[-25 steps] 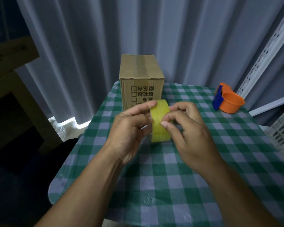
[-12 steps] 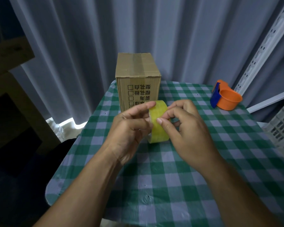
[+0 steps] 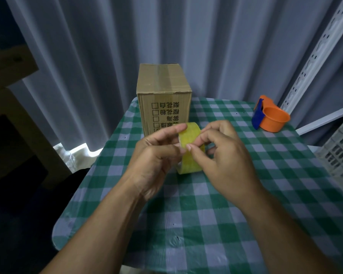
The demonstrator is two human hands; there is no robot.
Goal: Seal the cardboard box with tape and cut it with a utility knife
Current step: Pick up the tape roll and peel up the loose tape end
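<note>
We grip the tape roll [image 3: 189, 149] in our left hand [image 3: 152, 161] just in front of the box [image 3: 164, 97] — right hand [image 3: 224, 155] pinching its face, probably hunting the loose end.

Pale pleated curtains [image 3: 216, 46] hang beyond the grip, the green-checked tablecloth [image 3: 216, 224] spreads beneath it (dim light throughout), with a slotted metal upright [image 3: 313, 62] to its right.

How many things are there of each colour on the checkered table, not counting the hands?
Brown: 1, cardboard box
Yellow: 1, tape roll, held by both hands
Orange and blue: 1, tape dispenser
Total: 3
</note>
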